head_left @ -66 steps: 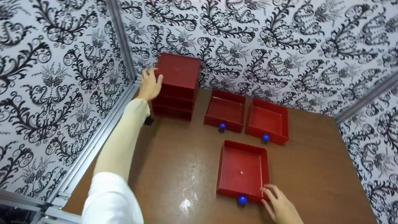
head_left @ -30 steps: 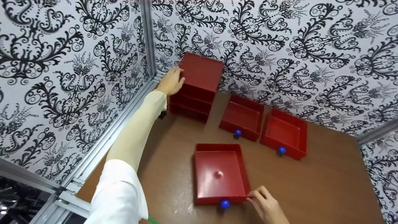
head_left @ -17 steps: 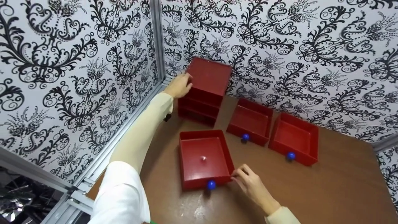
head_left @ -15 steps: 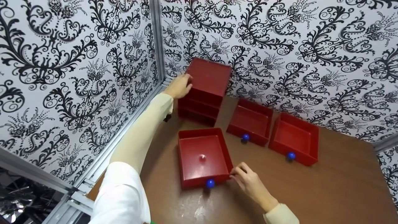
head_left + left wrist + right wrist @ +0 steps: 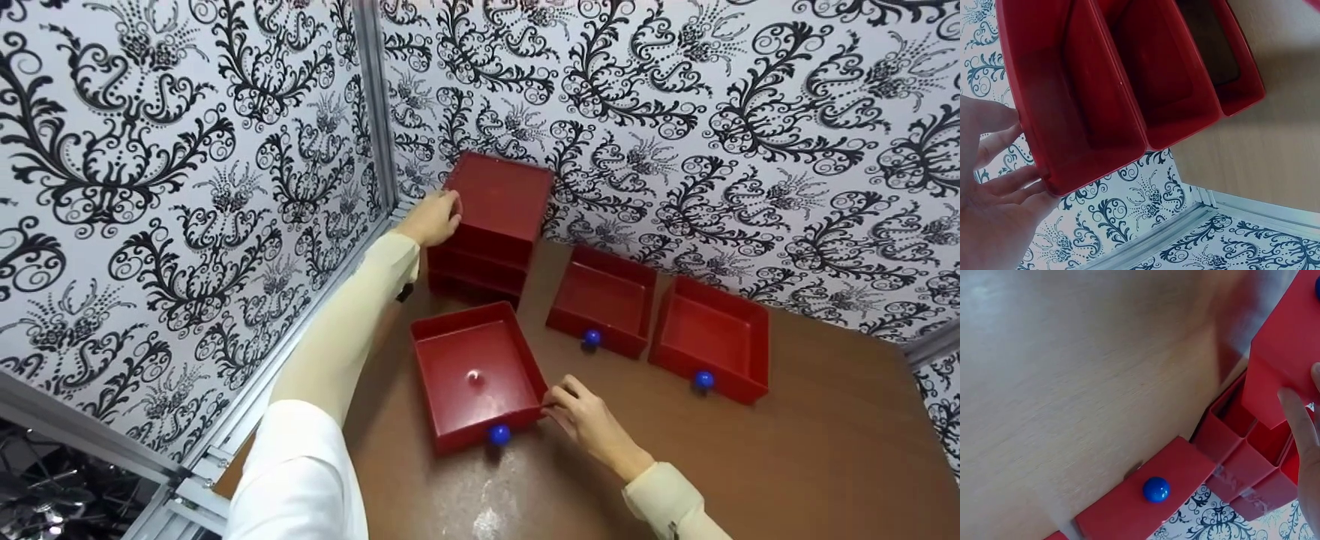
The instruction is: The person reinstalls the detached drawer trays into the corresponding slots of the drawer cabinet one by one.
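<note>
The right hand (image 5: pixel 585 420) holds a red drawer (image 5: pixel 480 375) at its near right corner, with the fingers and the thumb pinched on the wall there. The drawer lies to the left of this hand and reaches away from it. Its blue knob (image 5: pixel 499 435), on the front wall, is near the hand but apart from the fingertips. In the right wrist view, one finger is pressed along the outer wall of the drawer. The drawer is over the desk (image 5: pixel 787 450), turned a little askew, with its far edge close before the red cabinet (image 5: pixel 499 196), of which it covers a lower part in the head view. It is outside of the compartments. Whether its bottom touches the desk, I cannot tell with certainty.

The left hand (image 5: pixel 433 219) rests at the upper left edge of the cabinet. Its fingers are apart from each other and touch the edge and the corner, as the left wrist view shows. The cabinet stands to the right of this hand, and its three openings face the person.

To the right of the cabinet, two other drawers, the nearer one (image 5: pixel 604 300) and the farther one (image 5: pixel 712 334), stand side by side on the desk, well apart from the left hand. Each has a blue ball on its front.
</note>
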Available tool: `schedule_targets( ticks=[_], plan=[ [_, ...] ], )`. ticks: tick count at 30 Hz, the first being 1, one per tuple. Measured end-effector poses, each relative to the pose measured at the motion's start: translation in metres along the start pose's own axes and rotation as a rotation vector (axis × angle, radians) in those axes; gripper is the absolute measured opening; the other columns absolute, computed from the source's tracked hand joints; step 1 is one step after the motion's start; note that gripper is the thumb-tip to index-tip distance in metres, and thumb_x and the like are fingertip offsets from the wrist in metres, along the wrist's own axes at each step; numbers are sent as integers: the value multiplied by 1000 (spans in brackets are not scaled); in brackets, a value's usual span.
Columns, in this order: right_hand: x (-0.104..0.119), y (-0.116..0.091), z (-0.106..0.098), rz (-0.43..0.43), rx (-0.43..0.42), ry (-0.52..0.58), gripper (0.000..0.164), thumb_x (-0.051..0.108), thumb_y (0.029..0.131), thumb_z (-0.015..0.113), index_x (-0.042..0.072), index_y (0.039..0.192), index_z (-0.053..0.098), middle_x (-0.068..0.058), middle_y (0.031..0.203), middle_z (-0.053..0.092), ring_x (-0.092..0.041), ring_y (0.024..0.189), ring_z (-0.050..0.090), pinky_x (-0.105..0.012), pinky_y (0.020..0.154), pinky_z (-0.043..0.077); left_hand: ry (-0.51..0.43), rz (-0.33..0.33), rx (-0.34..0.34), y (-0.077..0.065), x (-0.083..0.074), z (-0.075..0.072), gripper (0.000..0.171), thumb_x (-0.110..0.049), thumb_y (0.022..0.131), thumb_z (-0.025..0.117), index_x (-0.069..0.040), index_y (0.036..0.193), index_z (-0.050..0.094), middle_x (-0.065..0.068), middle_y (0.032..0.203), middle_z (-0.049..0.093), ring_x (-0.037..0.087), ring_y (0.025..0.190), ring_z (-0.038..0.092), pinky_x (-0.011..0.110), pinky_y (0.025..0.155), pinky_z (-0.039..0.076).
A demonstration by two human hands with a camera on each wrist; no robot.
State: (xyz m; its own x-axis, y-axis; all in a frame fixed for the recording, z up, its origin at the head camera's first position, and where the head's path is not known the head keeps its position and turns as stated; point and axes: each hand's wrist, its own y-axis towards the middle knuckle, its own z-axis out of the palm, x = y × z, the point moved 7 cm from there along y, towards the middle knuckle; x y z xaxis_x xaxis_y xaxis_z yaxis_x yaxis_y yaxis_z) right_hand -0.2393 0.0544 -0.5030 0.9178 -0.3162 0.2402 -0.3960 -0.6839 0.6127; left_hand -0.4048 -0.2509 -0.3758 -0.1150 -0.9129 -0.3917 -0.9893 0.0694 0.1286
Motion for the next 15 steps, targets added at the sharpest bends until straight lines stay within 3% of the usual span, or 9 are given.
schedule_targets(
  ticks=[15],
  plan=[
    [-17,13,17,-25,-15,-19,27,3,73,84,11,89,64,-2,84,55,-7,73,59,-16,65,55,9,9,-3,-1,1,2,18,-15,99,50,-2,111,56,24,127,61,41,137,50,51,112,45]
  ],
)
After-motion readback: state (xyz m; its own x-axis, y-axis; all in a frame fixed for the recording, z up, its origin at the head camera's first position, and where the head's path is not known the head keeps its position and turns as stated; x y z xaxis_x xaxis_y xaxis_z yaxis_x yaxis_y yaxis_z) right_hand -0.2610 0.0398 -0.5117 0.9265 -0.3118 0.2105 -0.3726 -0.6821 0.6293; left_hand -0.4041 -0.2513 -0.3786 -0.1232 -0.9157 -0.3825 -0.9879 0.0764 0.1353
